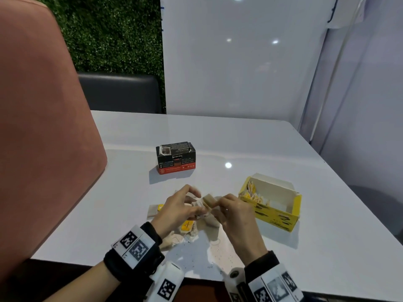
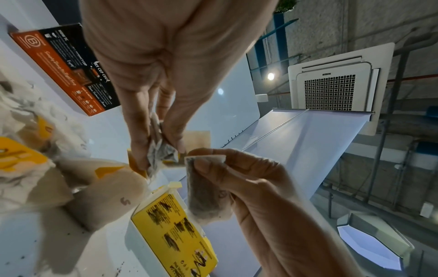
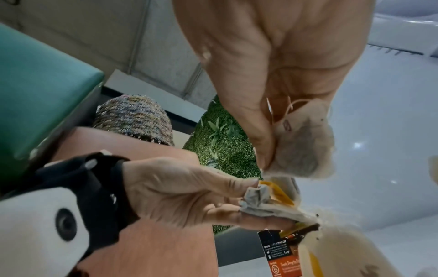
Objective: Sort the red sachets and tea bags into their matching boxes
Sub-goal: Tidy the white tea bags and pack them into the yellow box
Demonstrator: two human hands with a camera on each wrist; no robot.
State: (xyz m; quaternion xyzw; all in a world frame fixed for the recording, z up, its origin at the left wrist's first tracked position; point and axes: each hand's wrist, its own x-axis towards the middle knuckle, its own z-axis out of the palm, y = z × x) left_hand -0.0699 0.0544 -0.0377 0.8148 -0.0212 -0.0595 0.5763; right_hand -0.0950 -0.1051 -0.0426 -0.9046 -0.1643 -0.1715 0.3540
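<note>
Over a pile of loose tea bags (image 1: 192, 231) my two hands meet. My left hand (image 1: 196, 204) pinches a crumpled, torn tea bag (image 2: 162, 150) between thumb and fingertips. My right hand (image 1: 218, 202) pinches a filled beige tea bag (image 1: 208, 201) by its top edge; the right wrist view shows it hanging (image 3: 303, 144) from thumb and fingers. The open yellow box (image 1: 272, 214), with tea bags standing in its left end, is just right of my right hand. The black and red box (image 1: 175, 159) stands further back, its top closed.
One tea bag with a yellow tag (image 1: 153, 210) lies alone left of my left hand. Tea crumbs (image 1: 196, 253) speckle the white table (image 1: 250, 144) near its front edge. A pink chair back (image 1: 43, 138) rises at the left. White panels wall the back and right.
</note>
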